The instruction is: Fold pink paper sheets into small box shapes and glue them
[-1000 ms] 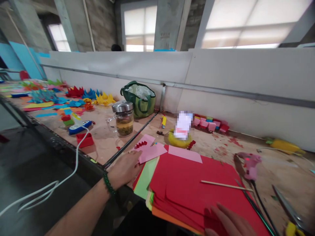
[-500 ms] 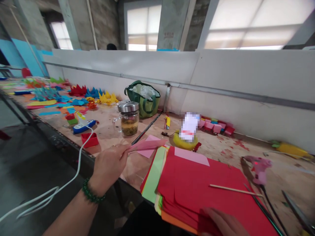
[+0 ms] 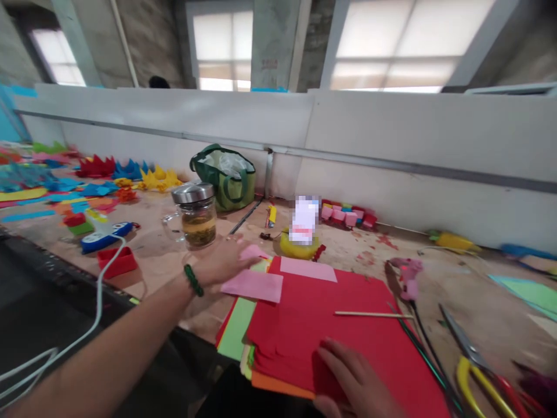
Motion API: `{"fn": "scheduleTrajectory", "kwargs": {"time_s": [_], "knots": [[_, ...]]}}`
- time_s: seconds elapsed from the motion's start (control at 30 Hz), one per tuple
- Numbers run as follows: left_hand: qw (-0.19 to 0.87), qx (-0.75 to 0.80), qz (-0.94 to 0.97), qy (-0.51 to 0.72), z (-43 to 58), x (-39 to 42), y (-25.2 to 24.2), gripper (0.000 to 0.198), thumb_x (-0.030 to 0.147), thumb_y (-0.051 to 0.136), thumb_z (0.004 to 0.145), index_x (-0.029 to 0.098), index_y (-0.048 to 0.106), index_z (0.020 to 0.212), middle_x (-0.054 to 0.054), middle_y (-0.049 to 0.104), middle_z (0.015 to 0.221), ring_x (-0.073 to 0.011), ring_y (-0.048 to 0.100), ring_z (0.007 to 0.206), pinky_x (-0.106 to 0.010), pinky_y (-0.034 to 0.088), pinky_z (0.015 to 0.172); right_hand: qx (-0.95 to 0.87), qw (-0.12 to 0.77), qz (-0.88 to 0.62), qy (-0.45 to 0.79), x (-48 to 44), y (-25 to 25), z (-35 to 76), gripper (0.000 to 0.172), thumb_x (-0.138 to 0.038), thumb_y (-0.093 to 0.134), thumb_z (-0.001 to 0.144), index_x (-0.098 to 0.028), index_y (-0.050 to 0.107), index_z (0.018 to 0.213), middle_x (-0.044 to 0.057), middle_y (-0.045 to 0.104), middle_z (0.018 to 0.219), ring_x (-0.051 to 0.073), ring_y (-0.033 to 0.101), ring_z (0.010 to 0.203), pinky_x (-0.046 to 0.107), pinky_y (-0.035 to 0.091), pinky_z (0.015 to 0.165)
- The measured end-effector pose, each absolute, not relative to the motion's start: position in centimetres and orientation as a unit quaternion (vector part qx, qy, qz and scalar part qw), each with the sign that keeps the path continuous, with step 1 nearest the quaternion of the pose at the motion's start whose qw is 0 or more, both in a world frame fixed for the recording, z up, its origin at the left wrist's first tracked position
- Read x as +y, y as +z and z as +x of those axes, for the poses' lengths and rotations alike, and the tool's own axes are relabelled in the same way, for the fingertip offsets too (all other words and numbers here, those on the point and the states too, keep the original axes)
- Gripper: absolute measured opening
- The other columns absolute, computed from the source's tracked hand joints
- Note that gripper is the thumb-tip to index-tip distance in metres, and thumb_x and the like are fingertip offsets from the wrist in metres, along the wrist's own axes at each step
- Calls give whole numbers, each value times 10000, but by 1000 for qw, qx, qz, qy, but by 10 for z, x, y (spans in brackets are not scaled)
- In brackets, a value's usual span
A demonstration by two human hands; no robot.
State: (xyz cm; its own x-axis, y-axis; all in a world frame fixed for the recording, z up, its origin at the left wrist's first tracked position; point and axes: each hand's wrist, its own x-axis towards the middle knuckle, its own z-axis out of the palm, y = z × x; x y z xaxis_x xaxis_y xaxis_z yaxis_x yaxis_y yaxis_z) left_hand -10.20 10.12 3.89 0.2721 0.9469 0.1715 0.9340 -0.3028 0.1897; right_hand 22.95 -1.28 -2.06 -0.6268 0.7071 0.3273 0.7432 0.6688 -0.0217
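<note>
My left hand (image 3: pixel 228 258), with a green bead bracelet at the wrist, reaches over the left edge of the paper stack, its fingers extended by a pink sheet lying there. Just below the fingers is another pink piece (image 3: pixel 256 285), lying across the green and red sheets. A pink strip (image 3: pixel 308 270) rests at the top of the red paper (image 3: pixel 296 325). My right hand (image 3: pixel 348 371) lies on the lower part of the red paper with its fingers stretched out. A thin wooden stick (image 3: pixel 372 314) crosses the red sheets.
To the left stand a glass tea mug (image 3: pixel 198 223), a green bag (image 3: pixel 235 186), a red paper box (image 3: pixel 117 262) and a power strip (image 3: pixel 104 235). A phone (image 3: pixel 303 219) leans behind the stack. On the right are a pink glue gun (image 3: pixel 409 277) and yellow-handled scissors (image 3: pixel 472 363).
The view has turned to the right. My left hand has let go of the folded pink piece, which now lies on the stack's left side. My right hand shows more fully on the red paper.
</note>
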Motion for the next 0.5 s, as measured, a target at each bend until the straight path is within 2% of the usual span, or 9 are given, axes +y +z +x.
{"fn": "scheduleTrajectory", "kwargs": {"time_s": [0.13, 0.27, 0.33, 0.4, 0.5], "knots": [[65, 682, 726, 55, -115, 140, 29, 638, 590, 547, 756, 113, 563, 1181, -205, 636, 1132, -336, 589, 1042, -380, 438, 853, -877, 141, -449, -99, -17, -24, 240, 478, -444, 588, 840, -136, 655, 1200, 168, 641, 1232, 290, 655, 1063, 360, 581, 825], [90, 679, 726, 59, -115, 151, 17, 581, 547, 683, 595, 144, 656, 1011, -156, 679, 1031, -315, 619, 927, -318, 451, 703, -856, 146, -489, -79, -10, -27, 244, 492, -449, 545, 872, -154, 610, 1260, 164, 590, 1306, 284, 620, 1124, 366, 562, 862], [100, 680, 723, 72, -115, 153, 19, 444, 482, 676, 613, 152, 684, 911, -103, 699, 909, -261, 628, 819, -275, 424, 624, -842, 149, -514, -61, 3, -25, 240, 508, -441, 529, 884, -177, 558, 1317, 149, 526, 1380, 289, 573, 1187, 396, 533, 909], [109, 678, 721, 89, -114, 155, 27, 306, 416, 606, 696, 141, 694, 798, -52, 678, 734, -197, 607, 693, -242, 376, 561, -828, 140, -541, -49, 20, -24, 235, 540, -465, 526, 881, -177, 537, 1337, 145, 501, 1403, 320, 524, 1236, 463, 492, 955], [96, 670, 725, 129, -107, 152, 43, 382, 401, 465, 829, 101, 690, 756, -47, 636, 660, -166, 568, 661, -238, 337, 551, -819, 126, -558, -44, 39, -28, 237, 520, -498, 534, 868, -167, 602, 1264, 137, 597, 1306, 359, 511, 1238, 532, 446, 978]]}}
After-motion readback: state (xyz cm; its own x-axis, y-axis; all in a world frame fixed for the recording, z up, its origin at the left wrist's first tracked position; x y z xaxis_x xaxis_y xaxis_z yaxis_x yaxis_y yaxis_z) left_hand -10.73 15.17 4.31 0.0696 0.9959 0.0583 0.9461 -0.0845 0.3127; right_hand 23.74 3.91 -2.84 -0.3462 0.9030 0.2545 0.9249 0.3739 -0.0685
